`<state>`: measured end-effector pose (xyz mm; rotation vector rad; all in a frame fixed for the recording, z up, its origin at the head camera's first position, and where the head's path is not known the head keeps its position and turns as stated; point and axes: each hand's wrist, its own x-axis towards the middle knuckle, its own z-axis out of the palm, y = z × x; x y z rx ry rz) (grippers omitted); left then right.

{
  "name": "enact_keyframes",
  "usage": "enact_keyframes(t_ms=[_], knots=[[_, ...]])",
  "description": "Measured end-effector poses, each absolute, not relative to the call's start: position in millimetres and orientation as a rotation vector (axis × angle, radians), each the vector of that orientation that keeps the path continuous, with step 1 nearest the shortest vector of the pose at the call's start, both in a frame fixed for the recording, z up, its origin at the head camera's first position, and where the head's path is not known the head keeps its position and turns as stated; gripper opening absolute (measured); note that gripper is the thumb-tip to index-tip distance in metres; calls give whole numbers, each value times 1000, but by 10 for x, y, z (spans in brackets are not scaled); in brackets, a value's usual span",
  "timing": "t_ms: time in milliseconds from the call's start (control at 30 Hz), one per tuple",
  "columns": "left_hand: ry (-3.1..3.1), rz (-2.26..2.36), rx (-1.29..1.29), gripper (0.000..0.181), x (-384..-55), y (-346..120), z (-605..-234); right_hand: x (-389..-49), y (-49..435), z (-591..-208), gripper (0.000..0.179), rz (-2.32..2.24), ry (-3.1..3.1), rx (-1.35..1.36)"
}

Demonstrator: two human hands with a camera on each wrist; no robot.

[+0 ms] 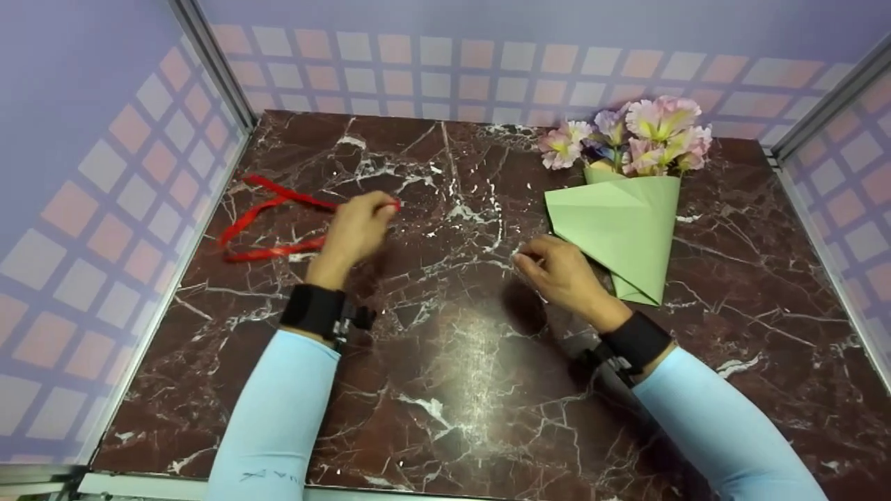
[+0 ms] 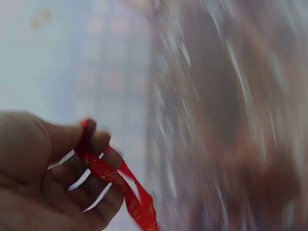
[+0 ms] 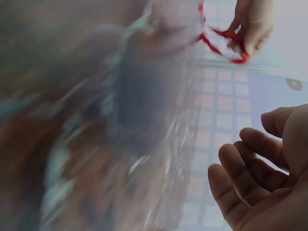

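Observation:
A red ribbon [image 1: 268, 251] trails in a loose loop over the left part of the table. My left hand [image 1: 356, 226] pinches one end of it between thumb and index finger. In the left wrist view the ribbon [image 2: 103, 169] hangs from that pinch across the fingers and shows gold print. My right hand [image 1: 560, 273] holds nothing; its fingers are loosely curled in the right wrist view. Just beyond it lies a bouquet wrapped in light green paper [image 1: 619, 219], with pink and purple flowers [image 1: 658, 136] at its top.
The table [image 1: 445, 390] is dark red marble with white veins. Purple checkered panels [image 1: 487, 69] stand behind it and along both sides, joined by metal posts [image 1: 216, 66] at the corners.

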<state>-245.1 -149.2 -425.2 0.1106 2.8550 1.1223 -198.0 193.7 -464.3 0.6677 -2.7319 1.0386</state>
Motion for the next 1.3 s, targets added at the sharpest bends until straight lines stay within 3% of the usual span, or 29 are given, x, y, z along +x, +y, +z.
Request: enact_keyframes(t_ms=[100, 300, 500, 633, 933, 1133, 1300], knots=[[2633, 1284, 264, 26, -2310, -1219, -4153, -2023, 1775, -4535, 19, 1263, -2762, 636], [2263, 1413, 503, 22, -2108, -870, -4047, -2063, 1558, -4378, 49, 1888, -2672, 700], [2305, 1333, 593, 18, -2045, -800, -4007, -2047, 1603, -4405, 19, 2193, -2561, 687], [2390, 1196, 582, 18, -2057, -938, -4036, -2025, 1735, -4442, 18, 2067, -2675, 607], [2418, 1001, 458, 20, -2062, -1513, -4149, -1899, 2264, -4524, 22, 943, -2993, 795], [2338, 1011, 346, 21, -2029, -1905, -4288, -1724, 2766, -4601, 20, 842, -3139, 707], [2372, 946, 339, 18, -2002, -2255, -4368, -1584, 3251, -4619, 22, 1090, -3228, 572]])
